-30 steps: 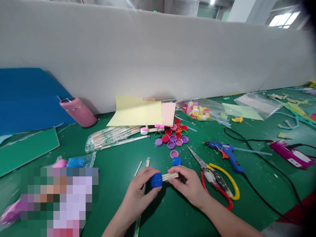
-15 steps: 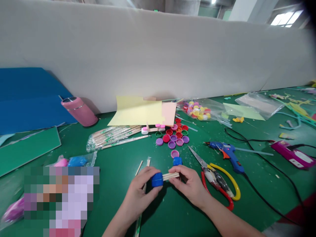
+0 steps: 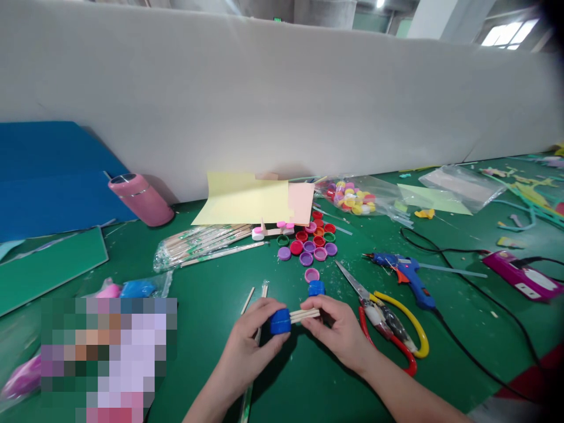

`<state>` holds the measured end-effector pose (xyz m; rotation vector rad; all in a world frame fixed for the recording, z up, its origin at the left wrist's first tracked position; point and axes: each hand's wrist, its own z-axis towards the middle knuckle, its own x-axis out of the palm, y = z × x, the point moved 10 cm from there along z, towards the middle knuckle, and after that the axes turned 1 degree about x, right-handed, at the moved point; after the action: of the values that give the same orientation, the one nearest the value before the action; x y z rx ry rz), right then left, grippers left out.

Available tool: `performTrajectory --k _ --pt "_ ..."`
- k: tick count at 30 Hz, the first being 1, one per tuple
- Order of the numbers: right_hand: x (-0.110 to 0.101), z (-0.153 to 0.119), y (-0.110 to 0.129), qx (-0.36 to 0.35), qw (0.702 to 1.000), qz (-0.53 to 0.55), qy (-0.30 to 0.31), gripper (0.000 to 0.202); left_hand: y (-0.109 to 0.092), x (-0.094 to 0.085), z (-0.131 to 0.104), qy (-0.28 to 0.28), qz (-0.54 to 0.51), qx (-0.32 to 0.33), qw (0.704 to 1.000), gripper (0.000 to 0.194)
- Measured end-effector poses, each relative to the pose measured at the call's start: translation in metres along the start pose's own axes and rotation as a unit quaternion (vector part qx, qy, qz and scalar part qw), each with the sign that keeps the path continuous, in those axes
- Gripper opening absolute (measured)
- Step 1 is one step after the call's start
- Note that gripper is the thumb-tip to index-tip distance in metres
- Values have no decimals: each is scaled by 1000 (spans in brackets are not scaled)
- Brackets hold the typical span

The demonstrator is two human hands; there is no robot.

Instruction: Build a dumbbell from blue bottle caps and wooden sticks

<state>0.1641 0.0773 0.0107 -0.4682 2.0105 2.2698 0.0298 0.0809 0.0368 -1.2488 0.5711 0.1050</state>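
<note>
Between thumb and fingers, my left hand (image 3: 251,341) grips a pair of blue bottle caps (image 3: 281,321) set face to face. Several short wooden sticks (image 3: 304,315) stick out from the caps toward the right. My right hand (image 3: 337,329) pinches those sticks near their far ends. Just behind my right fingers is another blue cap piece (image 3: 316,288), with a pink cap (image 3: 312,275) beyond it. Under my left hand a long wrapped stick (image 3: 248,399) lies on the table, and a short loose stick (image 3: 247,300) is beside it.
Scissors (image 3: 385,320) with red and yellow handles lie right of my right hand. Farther right are a blue glue gun (image 3: 408,273) and a purple power strip (image 3: 524,276) with black cords. Coloured caps (image 3: 308,247), bagged sticks (image 3: 207,244) and a pink tumbler (image 3: 143,200) stand behind.
</note>
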Motion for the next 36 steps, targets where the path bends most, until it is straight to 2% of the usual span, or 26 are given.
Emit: performTrajectory --k 21,36 --pt "1 0 2 -8 1000 -1 6 15 0 0 1 6 -2 -17 1000 24" --pt "4 -1 0 11 999 45 11 17 -2 1 0 8 -4 4 1000 26"
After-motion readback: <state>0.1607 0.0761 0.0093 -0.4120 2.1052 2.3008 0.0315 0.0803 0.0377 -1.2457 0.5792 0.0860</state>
